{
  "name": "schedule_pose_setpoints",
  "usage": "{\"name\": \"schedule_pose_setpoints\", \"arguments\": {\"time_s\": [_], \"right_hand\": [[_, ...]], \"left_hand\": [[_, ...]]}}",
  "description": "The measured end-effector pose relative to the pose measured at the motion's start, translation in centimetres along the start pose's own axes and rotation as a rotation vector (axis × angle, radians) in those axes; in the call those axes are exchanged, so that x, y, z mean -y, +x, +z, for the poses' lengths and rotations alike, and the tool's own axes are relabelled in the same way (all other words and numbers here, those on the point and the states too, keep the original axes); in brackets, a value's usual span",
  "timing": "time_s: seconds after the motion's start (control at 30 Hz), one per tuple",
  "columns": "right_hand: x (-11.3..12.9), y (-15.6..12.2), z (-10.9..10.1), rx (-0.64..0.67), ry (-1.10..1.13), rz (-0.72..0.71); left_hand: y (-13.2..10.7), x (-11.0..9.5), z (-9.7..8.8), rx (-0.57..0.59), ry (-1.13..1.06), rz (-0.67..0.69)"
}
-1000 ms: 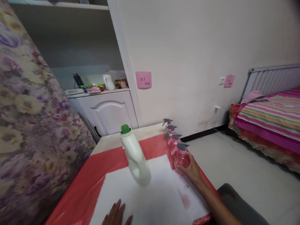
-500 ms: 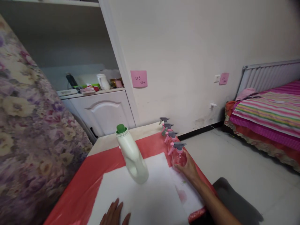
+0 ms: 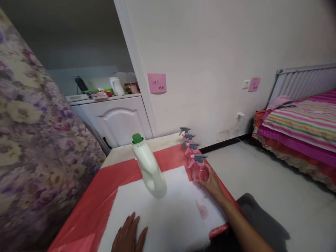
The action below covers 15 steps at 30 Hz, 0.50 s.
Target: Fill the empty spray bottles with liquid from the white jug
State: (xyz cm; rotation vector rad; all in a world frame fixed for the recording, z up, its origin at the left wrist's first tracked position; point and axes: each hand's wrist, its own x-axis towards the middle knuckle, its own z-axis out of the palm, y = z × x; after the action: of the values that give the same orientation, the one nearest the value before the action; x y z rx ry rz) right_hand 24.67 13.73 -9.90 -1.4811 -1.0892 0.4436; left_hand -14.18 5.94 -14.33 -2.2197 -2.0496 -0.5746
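Observation:
My right hand [image 3: 210, 183] is wrapped round the lower body of a clear pink spray bottle [image 3: 200, 172] with a grey and pink trigger head. That bottle is the nearest in a row of several spray bottles [image 3: 193, 148] along the table's right edge. On the white cloth [image 3: 168, 213] my left hand [image 3: 128, 232] lies flat with its fingers apart, holding nothing. Between the hands and farther back stands a pale green jug-like bottle [image 3: 149, 166] with a moulded handle. Its mouth is uncapped and a green piece [image 3: 136, 138] shows in it.
The table has a red cover [image 3: 105, 185]. A floral curtain [image 3: 34, 140] hangs at the left, beside a white cabinet [image 3: 118, 122]. Behind the table is a wall with a pink note [image 3: 157, 83]. A bed [image 3: 301, 126] stands at the right.
The view has tipped slightly, so most things sit a little higher. My right hand keeps its grip on the spray bottle, and my left hand stays on the cloth.

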Motion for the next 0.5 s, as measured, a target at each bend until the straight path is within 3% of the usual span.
{"name": "schedule_pose_setpoints", "arguments": {"time_s": [0.17, 0.5], "right_hand": [[-0.2, -0.02, -0.23, 0.072, 0.024, 0.025], [-0.35, 0.1, 0.18, 0.054, 0.048, 0.06]], "left_hand": [[-0.04, -0.24, -0.35, 0.008, 0.021, 0.016], [-0.12, -0.29, -0.37, -0.004, 0.017, 0.009]]}}
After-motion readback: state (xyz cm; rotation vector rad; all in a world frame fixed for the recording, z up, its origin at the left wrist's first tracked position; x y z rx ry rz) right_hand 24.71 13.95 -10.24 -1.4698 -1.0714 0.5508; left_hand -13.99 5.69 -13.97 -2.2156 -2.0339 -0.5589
